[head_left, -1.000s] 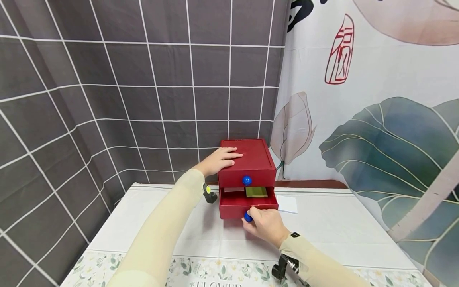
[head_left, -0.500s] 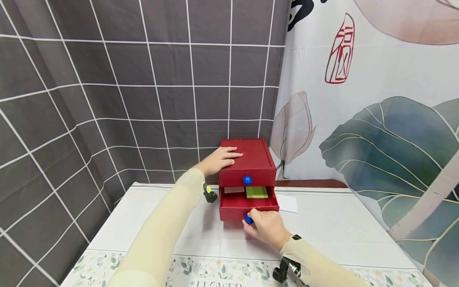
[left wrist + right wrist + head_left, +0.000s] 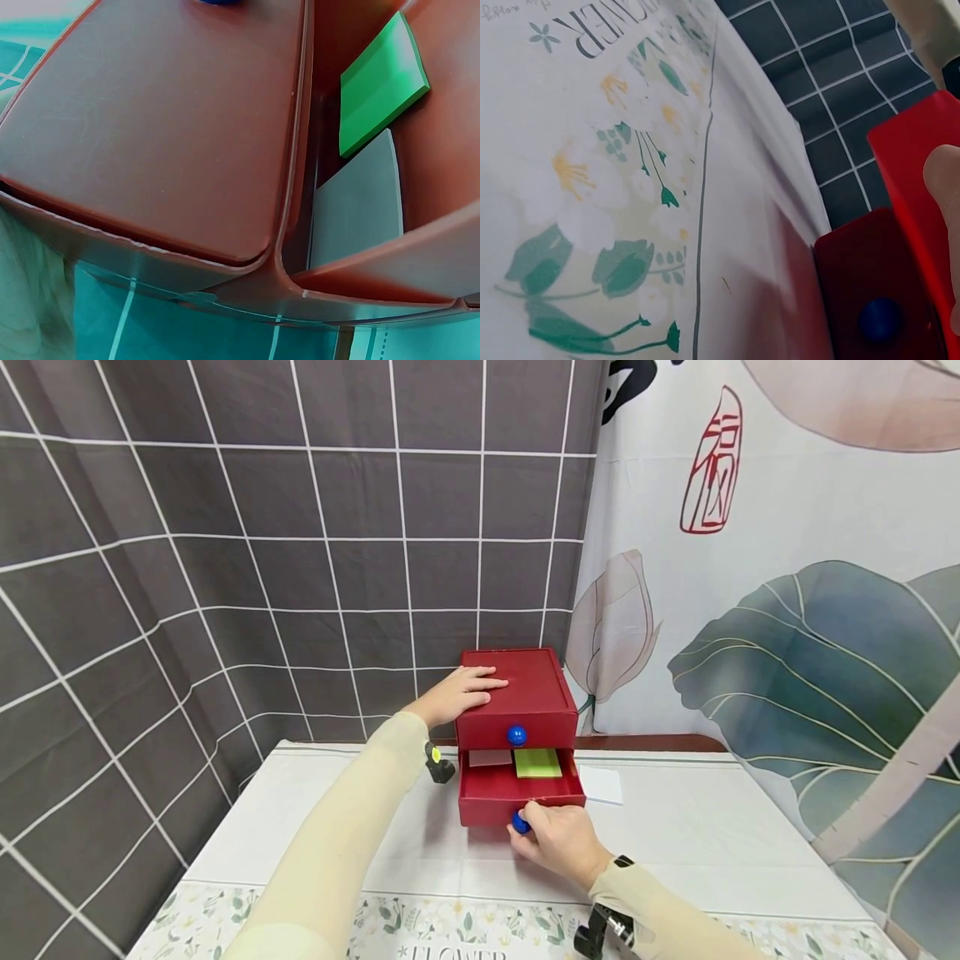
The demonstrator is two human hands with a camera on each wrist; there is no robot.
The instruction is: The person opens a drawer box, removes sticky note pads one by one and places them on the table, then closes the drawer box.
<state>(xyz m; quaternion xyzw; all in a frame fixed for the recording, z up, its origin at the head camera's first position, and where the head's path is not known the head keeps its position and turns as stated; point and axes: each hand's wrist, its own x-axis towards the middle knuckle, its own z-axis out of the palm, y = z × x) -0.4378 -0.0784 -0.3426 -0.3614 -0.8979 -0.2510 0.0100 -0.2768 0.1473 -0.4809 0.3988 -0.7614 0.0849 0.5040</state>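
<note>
A red two-drawer box [image 3: 536,681] stands at the back of the table. My left hand [image 3: 453,695] lies on the left of its top with fingers extended. Below the upper drawer, which is closed and has a blue knob [image 3: 517,736], the lower drawer [image 3: 483,812] sticks out. My right hand [image 3: 558,839] pinches the lower drawer's blue knob [image 3: 521,823] between thumb and fingers. Inside lie a green sticky-note pad [image 3: 382,86] and a pale pad [image 3: 360,206], side by side toward the back. In the right wrist view a finger [image 3: 945,176] shows against the red drawer front.
White sheets of paper [image 3: 602,786] lie at the box's right side. The tablecloth [image 3: 420,860] is white with a floral border along the front. A dark checked curtain [image 3: 360,577] hangs behind and to the left, a painted curtain [image 3: 652,610] at the right.
My right hand has drawn the lower drawer a little farther out toward me, so more of the green and pale pads shows. The left hand has stayed in place on the top.
</note>
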